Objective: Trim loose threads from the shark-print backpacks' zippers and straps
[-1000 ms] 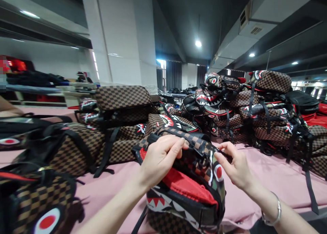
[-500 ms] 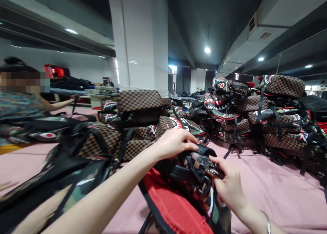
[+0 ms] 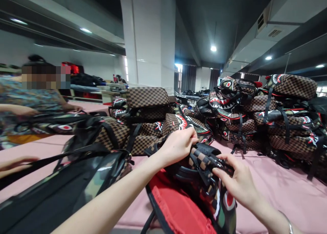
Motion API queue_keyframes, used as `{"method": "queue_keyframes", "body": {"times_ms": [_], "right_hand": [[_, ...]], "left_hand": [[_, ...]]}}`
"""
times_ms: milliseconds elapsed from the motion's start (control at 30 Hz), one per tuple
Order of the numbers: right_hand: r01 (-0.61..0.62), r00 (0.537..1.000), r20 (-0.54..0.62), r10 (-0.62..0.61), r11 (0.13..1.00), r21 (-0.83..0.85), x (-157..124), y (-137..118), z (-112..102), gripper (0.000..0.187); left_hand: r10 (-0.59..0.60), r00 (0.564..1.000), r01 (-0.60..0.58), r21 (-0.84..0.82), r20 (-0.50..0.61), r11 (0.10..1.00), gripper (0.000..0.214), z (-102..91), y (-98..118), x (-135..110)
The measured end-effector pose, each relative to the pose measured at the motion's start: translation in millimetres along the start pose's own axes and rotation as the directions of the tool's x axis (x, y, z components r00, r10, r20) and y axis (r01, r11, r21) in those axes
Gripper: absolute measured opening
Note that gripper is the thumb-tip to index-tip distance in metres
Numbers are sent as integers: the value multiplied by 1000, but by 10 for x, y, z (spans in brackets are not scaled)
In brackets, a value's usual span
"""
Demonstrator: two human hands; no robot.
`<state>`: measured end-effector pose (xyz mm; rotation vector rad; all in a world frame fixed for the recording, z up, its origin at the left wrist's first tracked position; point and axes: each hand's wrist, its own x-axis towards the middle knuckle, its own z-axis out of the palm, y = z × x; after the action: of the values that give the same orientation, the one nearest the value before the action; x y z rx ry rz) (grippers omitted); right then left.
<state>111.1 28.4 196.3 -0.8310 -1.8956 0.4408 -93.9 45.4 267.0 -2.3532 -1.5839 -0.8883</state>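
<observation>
In front of me a camouflage and checkered backpack (image 3: 227, 215) lies with its red lining (image 3: 176, 201) folded out. My left hand (image 3: 180, 143) is closed at the top of it, gripping part of the strap; the fingertips are partly hidden. My right hand (image 3: 238, 179) pinches the dark end of the checkered strap (image 3: 200, 157) between thumb and fingers. Black loops and a buckle-like piece hang beside that strap, just left of the right fingers. A bracelet circles my right wrist.
Stacks of checkered backpacks (image 3: 288, 128) stand at the right and behind on the pink table (image 3: 265, 186). Left of me lies a black bag (image 3: 51, 196), its strap held by another person's hand (image 3: 17, 165). A co-worker (image 3: 43, 97) is farther left. A white pillar (image 3: 150, 39) rises behind.
My view has turned slightly left, shifting the scene rightward. My left fingers have curled tighter at the strap. The neighbouring hand now lifts the black bag's strap.
</observation>
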Motion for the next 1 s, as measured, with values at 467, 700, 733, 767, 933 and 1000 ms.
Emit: {"method": "queue_keyframes", "body": {"times_ms": [467, 700, 733, 767, 933, 1000], "right_hand": [[54, 980, 196, 29, 911, -409, 573, -454, -2, 11], [57, 973, 220, 69, 852, -520, 619, -515, 28, 11], [74, 970, 238, 58, 857, -511, 631, -513, 29, 10], [90, 965, 257, 47, 863, -497, 640, -507, 27, 10], [78, 963, 268, 38, 909, -409, 564, -360, -44, 16], [36, 989, 146, 10, 951, -307, 454, -218, -78, 24]], "left_hand": [[-53, 994, 41, -118, -98, 992, 13, 28, -14, -103], [-58, 994, 49, -98, -94, 994, 12, 34, -22, -97], [-59, 994, 51, -91, -93, 995, 12, 32, -18, -101], [-61, 994, 53, -88, -95, 995, 11, 30, -11, -109], [-74, 986, 48, -165, -151, 985, 8, 45, 30, -132], [-112, 962, 40, -274, -250, 961, 11, 75, 18, -75]]}}
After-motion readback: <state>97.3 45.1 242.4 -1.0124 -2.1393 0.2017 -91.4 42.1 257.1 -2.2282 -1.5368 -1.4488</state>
